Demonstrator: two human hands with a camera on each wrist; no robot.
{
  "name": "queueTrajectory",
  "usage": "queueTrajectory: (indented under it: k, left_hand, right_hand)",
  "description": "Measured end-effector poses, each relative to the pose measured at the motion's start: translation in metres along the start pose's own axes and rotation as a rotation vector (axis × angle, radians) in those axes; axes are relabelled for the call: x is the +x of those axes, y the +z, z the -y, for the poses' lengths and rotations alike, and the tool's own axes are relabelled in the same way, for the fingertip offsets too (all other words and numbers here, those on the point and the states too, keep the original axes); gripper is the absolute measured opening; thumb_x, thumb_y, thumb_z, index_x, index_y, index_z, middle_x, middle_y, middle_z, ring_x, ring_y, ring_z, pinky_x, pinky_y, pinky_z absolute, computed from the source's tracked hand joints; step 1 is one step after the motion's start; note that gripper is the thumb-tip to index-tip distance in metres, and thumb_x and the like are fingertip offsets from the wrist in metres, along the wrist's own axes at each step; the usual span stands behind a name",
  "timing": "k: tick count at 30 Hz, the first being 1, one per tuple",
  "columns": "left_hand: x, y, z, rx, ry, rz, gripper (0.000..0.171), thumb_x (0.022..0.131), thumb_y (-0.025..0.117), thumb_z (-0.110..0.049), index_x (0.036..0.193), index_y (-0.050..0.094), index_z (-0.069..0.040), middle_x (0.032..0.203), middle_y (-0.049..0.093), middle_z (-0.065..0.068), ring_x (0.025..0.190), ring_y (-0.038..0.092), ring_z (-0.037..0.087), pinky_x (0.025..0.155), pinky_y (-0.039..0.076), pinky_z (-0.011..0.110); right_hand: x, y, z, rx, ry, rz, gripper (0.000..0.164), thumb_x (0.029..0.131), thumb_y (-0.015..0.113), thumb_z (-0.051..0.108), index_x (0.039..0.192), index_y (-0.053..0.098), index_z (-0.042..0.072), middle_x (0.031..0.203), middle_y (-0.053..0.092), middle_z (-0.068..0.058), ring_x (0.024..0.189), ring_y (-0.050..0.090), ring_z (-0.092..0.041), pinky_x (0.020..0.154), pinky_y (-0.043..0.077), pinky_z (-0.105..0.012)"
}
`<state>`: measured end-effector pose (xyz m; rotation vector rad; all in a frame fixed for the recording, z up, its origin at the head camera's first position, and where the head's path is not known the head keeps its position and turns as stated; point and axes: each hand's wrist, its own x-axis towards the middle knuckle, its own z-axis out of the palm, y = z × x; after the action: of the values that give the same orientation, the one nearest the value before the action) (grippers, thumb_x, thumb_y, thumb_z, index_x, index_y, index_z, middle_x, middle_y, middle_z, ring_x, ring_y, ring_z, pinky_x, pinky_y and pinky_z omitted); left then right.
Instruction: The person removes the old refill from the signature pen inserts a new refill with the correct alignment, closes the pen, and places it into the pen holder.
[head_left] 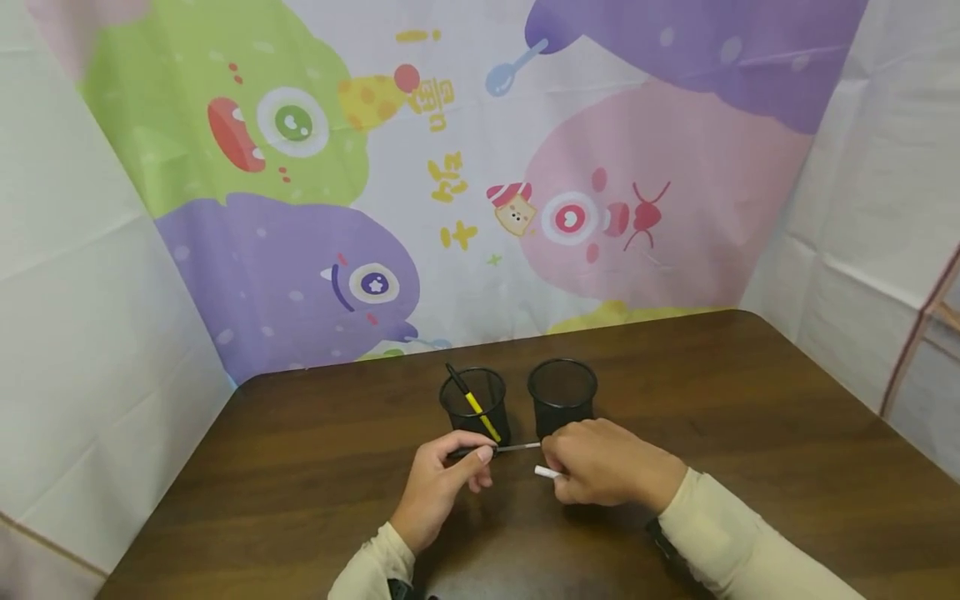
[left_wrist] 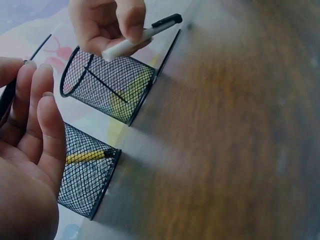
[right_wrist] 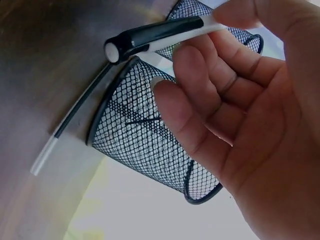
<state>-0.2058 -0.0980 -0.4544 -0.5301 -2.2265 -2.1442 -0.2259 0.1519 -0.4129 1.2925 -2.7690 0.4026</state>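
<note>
My left hand [head_left: 442, 483] pinches a slim stick with a black grip [left_wrist: 9, 95] and a thin shaft [left_wrist: 40, 47] that points toward the right hand. Thumb and fingertips of my right hand [head_left: 600, 462] hold a white pen [left_wrist: 125, 47] with a black clip [right_wrist: 165, 32], above the table. Just beyond the hands stand two black mesh pen cups. In the left cup [head_left: 453, 421] leans a yellow-and-black pen [head_left: 474, 404]. The right cup [head_left: 562, 408] stands close behind my right hand. A second black-and-white pen [right_wrist: 70, 120] lies along its base, mostly hidden in the head view.
The brown wooden table [head_left: 300, 467] reaches back to a cloth backdrop [head_left: 465, 292] printed with cartoon monsters. White cloth walls [head_left: 75, 250] close off both sides.
</note>
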Motion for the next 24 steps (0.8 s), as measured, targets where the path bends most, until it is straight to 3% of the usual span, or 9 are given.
queueTrajectory:
  k: [18,24]
  left_hand:
    - [0.002,-0.003,-0.001,0.004,0.029,0.002,0.021,0.096,0.069,-0.017,0.105,0.072,0.001,0.082,0.063,0.033,0.066,0.067,0.021,0.061,0.055,0.028]
    - [0.001,0.000,0.001,-0.006,0.015,-0.004,0.020,0.096,0.069,-0.018,0.105,0.072,0.000,0.079,0.066,0.020,0.066,0.066,0.021,0.062,0.055,0.029]
  right_hand:
    - [0.002,-0.011,0.003,0.007,-0.011,-0.063,0.021,0.075,0.066,0.013,0.073,0.047,0.022,0.061,0.041,0.015,0.051,0.038,-0.001,0.044,0.033,-0.023]
    - [0.000,-0.011,0.002,0.013,0.003,-0.068,0.022,0.076,0.065,0.013,0.074,0.044,0.022,0.060,0.038,0.015,0.051,0.035,-0.001,0.045,0.031,-0.023]
